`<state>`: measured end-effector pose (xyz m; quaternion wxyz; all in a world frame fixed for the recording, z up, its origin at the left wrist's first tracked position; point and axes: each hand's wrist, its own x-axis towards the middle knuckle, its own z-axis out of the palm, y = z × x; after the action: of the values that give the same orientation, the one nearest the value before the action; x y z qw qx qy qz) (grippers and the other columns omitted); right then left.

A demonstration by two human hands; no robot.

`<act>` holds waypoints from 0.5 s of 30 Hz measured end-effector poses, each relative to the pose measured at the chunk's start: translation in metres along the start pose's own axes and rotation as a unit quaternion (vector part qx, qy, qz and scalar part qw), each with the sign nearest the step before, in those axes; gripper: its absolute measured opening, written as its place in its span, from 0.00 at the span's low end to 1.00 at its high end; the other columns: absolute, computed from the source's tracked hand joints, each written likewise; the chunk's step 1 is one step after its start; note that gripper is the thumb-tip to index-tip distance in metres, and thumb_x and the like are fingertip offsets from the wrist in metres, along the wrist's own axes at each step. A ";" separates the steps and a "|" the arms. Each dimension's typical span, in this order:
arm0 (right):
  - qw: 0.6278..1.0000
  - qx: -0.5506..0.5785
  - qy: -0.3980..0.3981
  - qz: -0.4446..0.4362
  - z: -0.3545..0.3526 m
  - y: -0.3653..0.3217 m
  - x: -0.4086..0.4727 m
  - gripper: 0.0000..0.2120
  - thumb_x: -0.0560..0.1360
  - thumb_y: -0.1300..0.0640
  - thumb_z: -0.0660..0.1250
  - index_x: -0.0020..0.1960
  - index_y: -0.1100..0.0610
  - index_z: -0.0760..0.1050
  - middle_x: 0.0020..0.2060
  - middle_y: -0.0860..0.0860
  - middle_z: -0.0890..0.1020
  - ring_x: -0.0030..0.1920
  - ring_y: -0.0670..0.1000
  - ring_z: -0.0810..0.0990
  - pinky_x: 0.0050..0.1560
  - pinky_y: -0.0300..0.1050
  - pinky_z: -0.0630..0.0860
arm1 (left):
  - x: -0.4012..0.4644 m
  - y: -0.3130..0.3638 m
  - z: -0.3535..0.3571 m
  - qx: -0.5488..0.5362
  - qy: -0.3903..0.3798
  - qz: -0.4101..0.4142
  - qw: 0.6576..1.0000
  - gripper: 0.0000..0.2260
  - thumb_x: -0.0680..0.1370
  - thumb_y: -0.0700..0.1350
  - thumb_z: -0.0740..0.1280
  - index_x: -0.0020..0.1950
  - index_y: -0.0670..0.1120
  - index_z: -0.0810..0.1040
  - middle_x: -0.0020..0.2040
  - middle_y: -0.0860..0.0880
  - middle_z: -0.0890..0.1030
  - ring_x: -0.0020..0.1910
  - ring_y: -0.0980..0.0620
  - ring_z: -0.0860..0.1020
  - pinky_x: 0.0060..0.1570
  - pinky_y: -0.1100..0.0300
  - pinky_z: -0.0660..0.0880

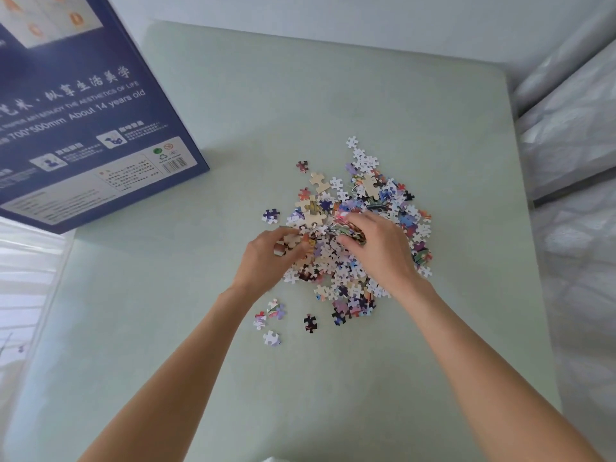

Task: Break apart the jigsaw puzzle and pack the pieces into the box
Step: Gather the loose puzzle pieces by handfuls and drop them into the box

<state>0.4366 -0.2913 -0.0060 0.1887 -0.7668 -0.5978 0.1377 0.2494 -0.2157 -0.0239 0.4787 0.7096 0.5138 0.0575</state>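
Observation:
A heap of loose jigsaw pieces (370, 201), white, purple and red, lies in the middle of the pale green table (333, 95). My left hand (266, 258) sits at the heap's left edge, its fingers curled round a few pieces. My right hand (376, 248) lies on the heap's centre and grips a colourful clump of joined pieces at its fingertips. The dark blue puzzle box (83, 105) with white print stands at the far left of the table, well apart from both hands.
Several stray pieces (271, 338) lie near my left forearm, and a few more (302, 166) sit behind the heap. A white padded surface (573, 161) borders the table on the right. The table's left edge meets a bright white ledge (26, 278).

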 end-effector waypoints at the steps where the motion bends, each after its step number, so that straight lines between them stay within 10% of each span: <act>1: 1.000 0.012 0.001 0.013 0.001 0.000 -0.001 0.18 0.73 0.52 0.70 0.60 0.55 0.76 0.47 0.51 0.83 0.38 0.48 0.79 0.39 0.46 0.79 | 0.001 0.000 0.002 -0.001 0.017 -0.002 1.000 0.15 0.74 0.55 0.68 0.59 0.53 0.77 0.55 0.52 0.78 0.48 0.56 0.77 0.48 0.63 0.72; 6: 0.997 0.060 0.041 0.037 0.003 -0.003 -0.002 0.15 0.73 0.52 0.70 0.56 0.58 0.77 0.43 0.51 0.83 0.33 0.43 0.75 0.36 0.36 0.75 | 0.001 0.001 0.006 -0.041 0.053 -0.022 0.997 0.13 0.73 0.44 0.72 0.57 0.53 0.77 0.49 0.50 0.79 0.43 0.56 0.78 0.39 0.68 0.71; 10: 0.995 0.042 0.087 0.021 0.004 -0.005 -0.001 0.16 0.71 0.52 0.72 0.55 0.58 0.78 0.50 0.51 0.82 0.51 0.50 0.79 0.52 0.37 0.70 | 0.002 0.003 0.002 -0.047 0.022 -0.026 0.998 0.20 0.73 0.44 0.72 0.63 0.54 0.74 0.48 0.52 0.78 0.43 0.59 0.77 0.37 0.71 0.70; 15: 0.994 0.064 0.076 0.049 0.002 -0.009 -0.001 0.16 0.73 0.49 0.69 0.55 0.58 0.77 0.41 0.49 0.83 0.33 0.43 0.76 0.33 0.31 0.70 | -0.001 0.004 0.000 -0.005 0.017 -0.013 1.000 0.17 0.75 0.42 0.70 0.62 0.53 0.76 0.52 0.49 0.80 0.48 0.56 0.78 0.46 0.65 0.72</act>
<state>0.4276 -0.2904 -0.0037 0.2753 -0.7900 -0.5331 0.1261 0.2514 -0.2165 -0.0204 0.4744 0.6992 0.5308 0.0653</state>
